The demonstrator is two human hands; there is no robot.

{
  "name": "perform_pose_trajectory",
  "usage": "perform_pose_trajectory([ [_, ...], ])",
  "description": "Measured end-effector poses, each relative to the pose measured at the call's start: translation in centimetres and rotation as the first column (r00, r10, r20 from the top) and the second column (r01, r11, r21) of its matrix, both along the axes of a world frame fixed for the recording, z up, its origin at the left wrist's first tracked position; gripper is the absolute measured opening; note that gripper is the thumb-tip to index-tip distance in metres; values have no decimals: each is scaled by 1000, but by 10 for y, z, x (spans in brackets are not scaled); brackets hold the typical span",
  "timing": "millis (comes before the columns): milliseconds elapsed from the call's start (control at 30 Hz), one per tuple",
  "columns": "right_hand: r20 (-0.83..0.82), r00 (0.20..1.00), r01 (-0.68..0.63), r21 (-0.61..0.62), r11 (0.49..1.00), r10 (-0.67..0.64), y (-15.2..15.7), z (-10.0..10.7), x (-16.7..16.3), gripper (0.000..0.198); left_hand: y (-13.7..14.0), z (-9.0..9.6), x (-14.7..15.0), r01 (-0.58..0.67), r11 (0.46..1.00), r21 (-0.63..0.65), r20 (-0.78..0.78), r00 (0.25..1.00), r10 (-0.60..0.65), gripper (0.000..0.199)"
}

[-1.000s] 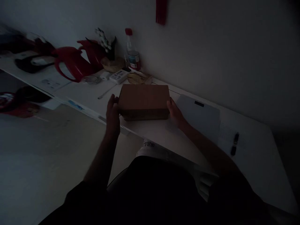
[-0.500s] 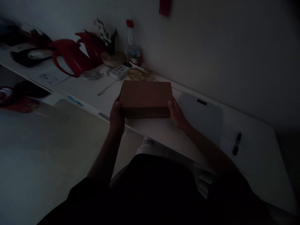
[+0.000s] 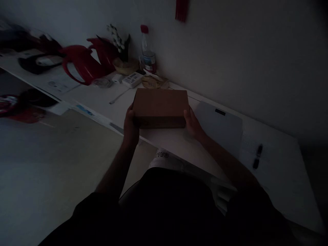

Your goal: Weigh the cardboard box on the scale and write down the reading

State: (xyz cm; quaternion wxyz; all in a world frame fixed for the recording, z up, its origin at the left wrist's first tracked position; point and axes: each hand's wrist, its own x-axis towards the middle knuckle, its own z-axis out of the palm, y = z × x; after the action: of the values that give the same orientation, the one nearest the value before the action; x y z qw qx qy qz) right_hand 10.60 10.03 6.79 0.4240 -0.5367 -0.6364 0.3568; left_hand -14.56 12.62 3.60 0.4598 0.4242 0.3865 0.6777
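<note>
A brown cardboard box (image 3: 161, 104) is held level between my two hands, over the front part of the white table (image 3: 169, 138). My left hand (image 3: 131, 127) grips its left end, thumb near the top front corner. On the opposite end, my right hand (image 3: 192, 123) is closed on the box with the thumb against its front corner. The other fingers of both hands are mostly hidden behind the box. Just right of my right hand lies a flat grey scale (image 3: 221, 126) with a small dark display.
Red pitchers (image 3: 83, 65), a bottle with a red cap (image 3: 148, 51), a flower pot (image 3: 125, 65), a white device (image 3: 132, 79) and a crumpled brown packet (image 3: 155, 82) stand along the back. A black pen (image 3: 257, 156) lies on paper at the right.
The view has shifted slightly, so the background items sit a little lower and further right. Both hands keep the same hold on the box.
</note>
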Motion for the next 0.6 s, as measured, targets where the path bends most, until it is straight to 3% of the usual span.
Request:
perform_pose_trajectory([
  [133, 17, 1000, -9, 12, 1000, 9, 0, 0, 0, 76, 1, -1, 1, -17, 1000, -9, -8, 1000, 17, 54],
  [267, 24, 1000, -11, 6, 1000, 10, 1, 1, 1, 99, 2, -3, 3, -24, 999, 33, -32, 999, 25, 56],
  [367, 7, 1000, -9, 13, 1000, 9, 1, 2, 0, 106, 3, -4, 2, -41, 997, 58, -79, 996, 45, 57],
  [500, -8, 1000, -18, 14, 1000, 18, 0, 5, -2, 107, 2, -3, 1, -59, 997, 53, -105, 992, 64, 55],
  [600, -1, 1000, -12, 26, 1000, 12, -2, 10, -2, 97, 0, 2, 2, -64, 994, 88, -103, 992, 73, 54],
])
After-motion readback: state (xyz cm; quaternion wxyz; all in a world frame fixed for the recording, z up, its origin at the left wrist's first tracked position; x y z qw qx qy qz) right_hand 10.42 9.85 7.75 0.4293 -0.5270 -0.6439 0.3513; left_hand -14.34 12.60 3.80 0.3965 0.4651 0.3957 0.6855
